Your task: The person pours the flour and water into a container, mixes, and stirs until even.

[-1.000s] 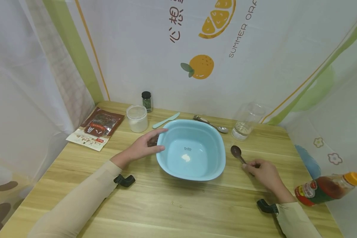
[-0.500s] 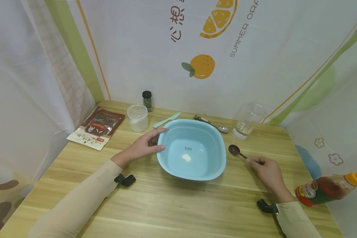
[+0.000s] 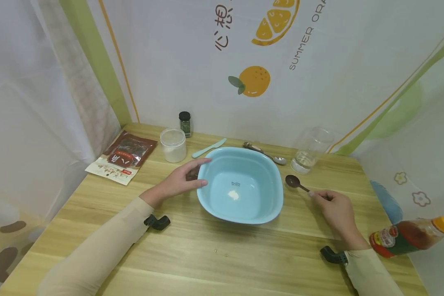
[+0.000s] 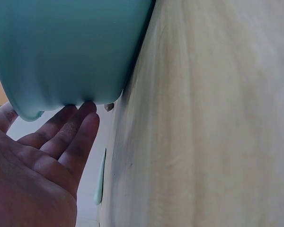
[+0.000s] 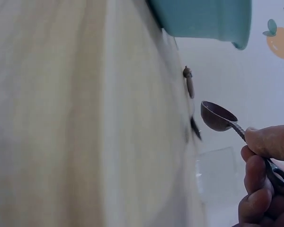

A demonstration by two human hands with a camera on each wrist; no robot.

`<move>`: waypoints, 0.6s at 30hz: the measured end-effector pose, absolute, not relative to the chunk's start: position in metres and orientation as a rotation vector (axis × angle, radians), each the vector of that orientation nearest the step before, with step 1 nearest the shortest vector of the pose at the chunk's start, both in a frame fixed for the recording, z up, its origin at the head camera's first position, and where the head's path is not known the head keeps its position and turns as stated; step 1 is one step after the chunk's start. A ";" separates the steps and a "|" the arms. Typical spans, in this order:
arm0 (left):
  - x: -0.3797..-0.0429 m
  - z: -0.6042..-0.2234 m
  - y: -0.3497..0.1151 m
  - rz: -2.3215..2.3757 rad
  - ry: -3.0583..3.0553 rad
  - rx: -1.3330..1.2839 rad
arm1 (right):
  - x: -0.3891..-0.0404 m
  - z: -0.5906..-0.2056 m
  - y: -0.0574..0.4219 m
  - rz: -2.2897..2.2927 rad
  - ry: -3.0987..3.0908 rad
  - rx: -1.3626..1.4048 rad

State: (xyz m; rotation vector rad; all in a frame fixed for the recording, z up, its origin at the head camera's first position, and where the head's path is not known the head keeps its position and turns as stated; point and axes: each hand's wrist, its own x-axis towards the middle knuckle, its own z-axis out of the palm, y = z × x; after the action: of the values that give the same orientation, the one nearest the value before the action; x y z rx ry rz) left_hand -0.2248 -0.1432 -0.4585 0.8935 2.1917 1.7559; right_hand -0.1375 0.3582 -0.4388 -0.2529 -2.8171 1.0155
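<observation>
A light blue basin (image 3: 240, 209) stands mid-table, with a small pale mark and lettering inside. My left hand (image 3: 179, 180) holds its left rim, thumb over the edge. In the left wrist view, several fingertips (image 4: 88, 108) touch the outer wall. To the right of the basin, my right hand (image 3: 334, 209) pinches the handle of a brown measuring spoon (image 3: 292, 181) between thumb and fingers. Its deep bowl (image 5: 217, 117) points toward the basin and hangs above the table in the right wrist view. Whether the bowl holds anything is unclear.
Along the back stand a seasoning packet (image 3: 123, 157), a lidded tub (image 3: 173, 146), a spice jar (image 3: 185, 124), a pale green knife (image 3: 209, 148), a metal spoon (image 3: 279, 160) and a glass (image 3: 305, 161) with some liquid. A red sauce bottle (image 3: 407, 237) is at right.
The brown measuring spoon and my right hand have shifted slightly back, and the spoon's bowl has swung left toward the basin. My left hand stays on the rim.
</observation>
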 end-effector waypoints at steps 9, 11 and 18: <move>-0.224 -0.458 -0.143 1.756 2.187 0.893 | -0.145 -0.410 0.351 1.064 -2.731 -0.238; -0.224 -0.458 -0.143 1.757 2.183 0.893 | -0.147 -0.402 0.348 1.094 -2.715 -0.231; -0.222 -0.456 -0.142 1.757 2.177 0.904 | -0.155 -0.381 0.332 1.121 -2.693 -0.183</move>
State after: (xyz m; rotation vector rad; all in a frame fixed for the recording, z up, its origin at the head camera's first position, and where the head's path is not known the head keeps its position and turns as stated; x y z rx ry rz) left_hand -0.2224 -0.1424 -0.4557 0.9042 2.1765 1.7569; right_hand -0.1550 0.3322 -0.3810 -0.1826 -2.6927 1.1205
